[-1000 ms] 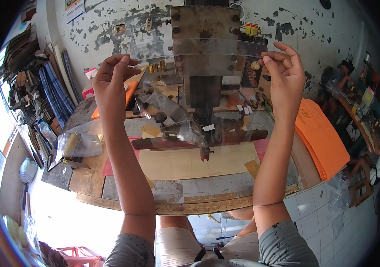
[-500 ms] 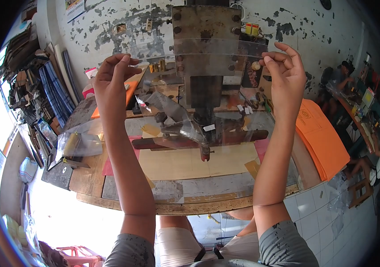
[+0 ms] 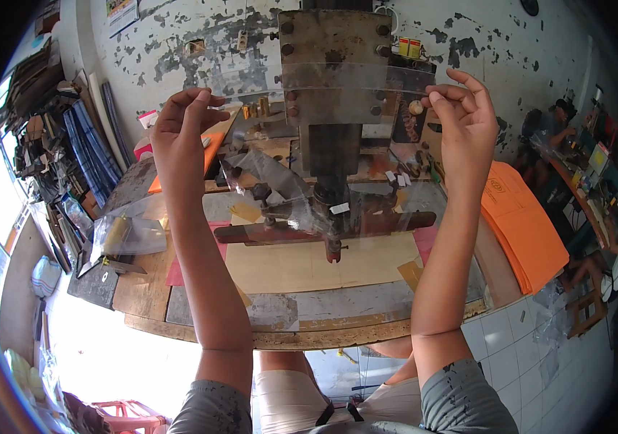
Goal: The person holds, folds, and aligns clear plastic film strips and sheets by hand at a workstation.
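A clear plastic sheet (image 3: 356, 77) is stretched between my two raised hands and hangs down in front of the press, with glare on its lower left part. My left hand (image 3: 185, 119) pinches its upper left corner. At the upper right corner, my right hand (image 3: 466, 119) pinches it between thumb and index finger, other fingers loosely raised. Behind the sheet stands a heavy metal press (image 3: 334, 36) with a reddish crossbar (image 3: 265, 233) low over the table. Beneath the bar lies a cream-coloured board (image 3: 309, 273), with pink pieces at its sides.
A stack of orange printed sheets (image 3: 522, 224) rests at the table's right side. More clear plastic (image 3: 143, 235) lies at the left. A pink stool (image 3: 130, 417) stands on the floor at lower left. Two people sit at the far right, near a wooden stool (image 3: 586, 316).
My hands stay almost in place, still holding the sheet. The glare and folds on the hanging plastic have shifted slightly.
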`<state>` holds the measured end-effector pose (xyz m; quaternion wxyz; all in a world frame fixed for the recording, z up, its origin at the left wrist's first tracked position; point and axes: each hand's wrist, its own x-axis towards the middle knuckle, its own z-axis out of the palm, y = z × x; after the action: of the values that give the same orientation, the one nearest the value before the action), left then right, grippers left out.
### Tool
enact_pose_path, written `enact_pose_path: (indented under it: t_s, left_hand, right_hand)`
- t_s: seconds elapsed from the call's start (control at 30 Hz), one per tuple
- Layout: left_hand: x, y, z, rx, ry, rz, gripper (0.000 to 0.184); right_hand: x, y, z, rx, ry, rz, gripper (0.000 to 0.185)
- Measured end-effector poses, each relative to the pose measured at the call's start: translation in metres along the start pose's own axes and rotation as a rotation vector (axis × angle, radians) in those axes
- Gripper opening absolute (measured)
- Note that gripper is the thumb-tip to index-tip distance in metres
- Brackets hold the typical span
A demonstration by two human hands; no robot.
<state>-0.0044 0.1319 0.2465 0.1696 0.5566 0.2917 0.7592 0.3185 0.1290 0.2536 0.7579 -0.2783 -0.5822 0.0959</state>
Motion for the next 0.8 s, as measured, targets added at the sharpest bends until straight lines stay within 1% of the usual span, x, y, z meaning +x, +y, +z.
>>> enact_pose_path:
  t_s: [0.57,0.8]
  left_hand:
    - [-0.003,0.008,-0.002,-0.052,0.017,0.042,0.022]
    - [-0.002,0.006,-0.003,-0.031,0.028,0.028,0.024]
  right_hand:
    - [-0.002,-0.011,-0.001,0.052,-0.005,-0.055,0.032]
    - [-0.003,-0.013,0.000,0.071,-0.018,-0.078,0.032]
